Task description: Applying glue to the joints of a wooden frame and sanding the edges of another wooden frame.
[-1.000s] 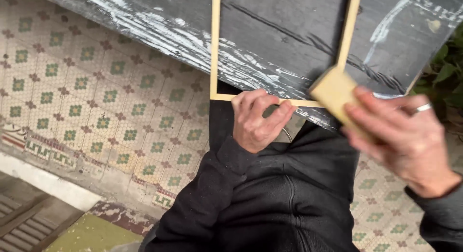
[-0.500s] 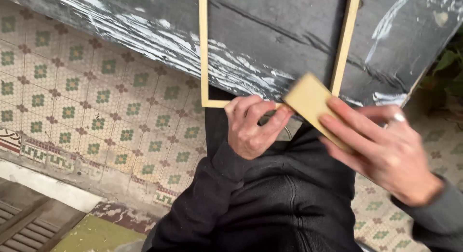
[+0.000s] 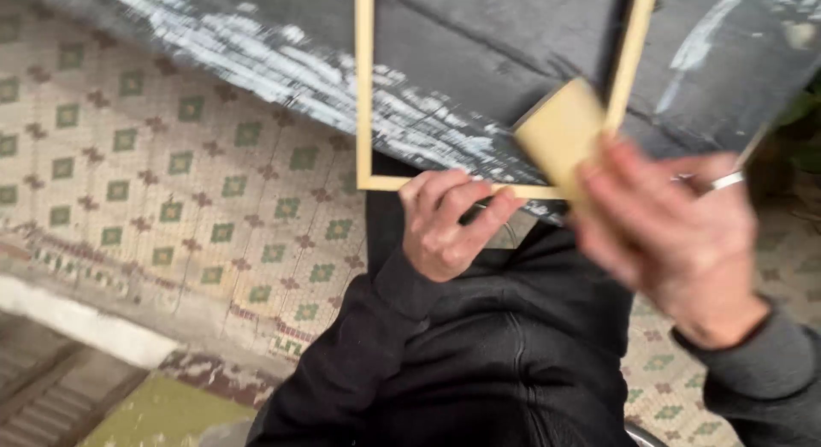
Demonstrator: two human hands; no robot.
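L hand grips frame; R hand holds block

So colour-wise: the wooden frame is a pale yellowish cream, plain, no pattern, and the near rail runs right under the left hand's fingers. The block pinched at the right hand's fingertips is about the same sandy yellow, slightly darker on its side face. Just beyond both sets of fingers the board is dark charcoal grey, streaked with smeary white patches. There's a silver ring on a right finger. Sleeves and jacket below the fingers are black to dark grey. Left of the left fingers the tiled floor is cream with green squares and small reddish-brown crosses, edged by a red-and-green border.
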